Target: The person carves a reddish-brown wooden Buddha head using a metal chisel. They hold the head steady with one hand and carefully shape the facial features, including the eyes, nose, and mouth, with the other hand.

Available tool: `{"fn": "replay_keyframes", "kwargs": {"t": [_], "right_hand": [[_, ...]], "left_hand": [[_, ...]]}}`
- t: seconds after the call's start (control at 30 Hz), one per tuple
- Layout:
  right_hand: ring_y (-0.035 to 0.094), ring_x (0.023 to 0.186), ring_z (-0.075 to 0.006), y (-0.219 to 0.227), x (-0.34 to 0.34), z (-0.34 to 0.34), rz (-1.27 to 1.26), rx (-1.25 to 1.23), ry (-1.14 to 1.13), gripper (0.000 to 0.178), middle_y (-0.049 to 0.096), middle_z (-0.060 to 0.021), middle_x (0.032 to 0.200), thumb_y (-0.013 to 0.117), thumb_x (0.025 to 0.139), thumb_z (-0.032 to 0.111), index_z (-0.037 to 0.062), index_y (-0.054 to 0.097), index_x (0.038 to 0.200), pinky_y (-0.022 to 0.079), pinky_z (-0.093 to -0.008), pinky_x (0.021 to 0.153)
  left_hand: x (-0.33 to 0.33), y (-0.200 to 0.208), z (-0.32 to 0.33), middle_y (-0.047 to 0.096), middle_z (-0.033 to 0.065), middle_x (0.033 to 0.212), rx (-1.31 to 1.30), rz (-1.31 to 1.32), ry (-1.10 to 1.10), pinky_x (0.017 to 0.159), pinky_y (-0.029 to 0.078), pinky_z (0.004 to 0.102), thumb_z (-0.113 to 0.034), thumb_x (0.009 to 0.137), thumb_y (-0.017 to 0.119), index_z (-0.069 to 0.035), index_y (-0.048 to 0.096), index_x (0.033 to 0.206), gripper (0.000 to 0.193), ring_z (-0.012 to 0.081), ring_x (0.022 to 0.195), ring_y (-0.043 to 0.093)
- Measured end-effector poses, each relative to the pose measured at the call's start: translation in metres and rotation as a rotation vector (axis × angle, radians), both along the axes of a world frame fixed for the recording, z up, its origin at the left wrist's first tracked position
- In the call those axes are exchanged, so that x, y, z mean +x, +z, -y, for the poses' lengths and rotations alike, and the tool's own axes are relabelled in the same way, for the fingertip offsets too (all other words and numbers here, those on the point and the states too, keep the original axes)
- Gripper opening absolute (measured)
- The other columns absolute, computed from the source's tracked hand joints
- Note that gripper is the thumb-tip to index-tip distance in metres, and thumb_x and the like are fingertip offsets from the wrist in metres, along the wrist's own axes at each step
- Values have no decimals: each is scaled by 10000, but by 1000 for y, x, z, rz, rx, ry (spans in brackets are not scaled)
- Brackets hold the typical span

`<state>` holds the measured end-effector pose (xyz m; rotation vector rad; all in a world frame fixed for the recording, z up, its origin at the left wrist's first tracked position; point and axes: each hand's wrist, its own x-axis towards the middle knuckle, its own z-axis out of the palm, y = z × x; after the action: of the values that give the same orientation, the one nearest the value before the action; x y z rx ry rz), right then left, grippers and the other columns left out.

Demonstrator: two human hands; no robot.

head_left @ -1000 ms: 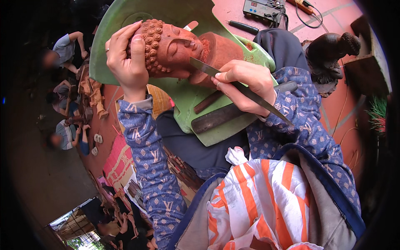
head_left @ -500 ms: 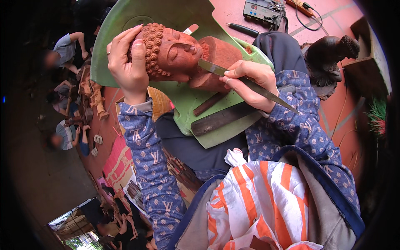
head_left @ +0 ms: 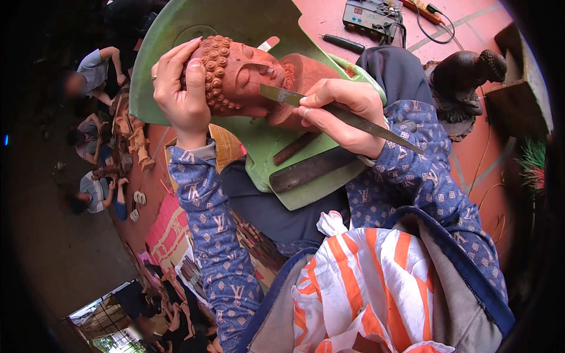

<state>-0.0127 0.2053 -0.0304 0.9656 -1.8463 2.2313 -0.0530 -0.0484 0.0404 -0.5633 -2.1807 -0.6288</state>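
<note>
A reddish-brown carved wooden Buddha head (head_left: 238,76) with a curled-hair crown lies on its side on a green plastic surface (head_left: 257,147) across my lap. My left hand (head_left: 181,88) wraps round its crown, thumb pressed on the curls. In my right hand (head_left: 347,112) a flat metal file (head_left: 280,95) is pinched between thumb and fingers. Its broad end lies at the cheek near the mouth, and its narrow tail points back over my right sleeve. Beside the carving lie a short dark rod (head_left: 296,148) and a wide dark flat bar (head_left: 312,170).
Above right on the tiled floor are a pen-like tool (head_left: 343,43), a grey control box (head_left: 372,16) and an orange power strip (head_left: 425,10). A dark seated statue (head_left: 465,88) stands at the right. Other people sit at the left near wooden carvings (head_left: 136,138).
My right hand has moved left with the file, whose broad end has shifted from by the chin to the cheek. My left hand keeps its hold on the head.
</note>
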Motion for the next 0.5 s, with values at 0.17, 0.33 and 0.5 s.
{"fn": "replay_keyframes", "kwargs": {"t": [0.17, 0.33, 0.5], "right_hand": [[700, 710, -132, -25, 0, -10, 64, 43, -60, 52, 717, -84, 800, 702, 856, -2, -23, 664, 885, 542, -255, 633], [705, 736, -129, -5, 1, -1, 104, -57, 21, 41, 713, -86, 803, 697, 868, -11, -24, 661, 881, 544, -248, 634], [696, 727, -113, -21, 0, -10, 164, -45, 6, 66, 712, -87, 800, 708, 874, 14, -29, 659, 872, 551, -247, 639]], "left_hand": [[2, 2, 0, 710, 122, 1059, -14, -1, 11, 937, 452, 355, -172, 901, 593, -13, 736, 1063, 268, 263, 996, 614], [1, 0, -2, 708, 124, 1064, 10, 3, 5, 940, 451, 356, -173, 899, 592, -11, 736, 1060, 269, 266, 1000, 613], [3, 3, -1, 708, 126, 1066, -22, 3, 14, 943, 454, 356, -176, 901, 590, -13, 736, 1058, 269, 267, 1002, 613]]}}
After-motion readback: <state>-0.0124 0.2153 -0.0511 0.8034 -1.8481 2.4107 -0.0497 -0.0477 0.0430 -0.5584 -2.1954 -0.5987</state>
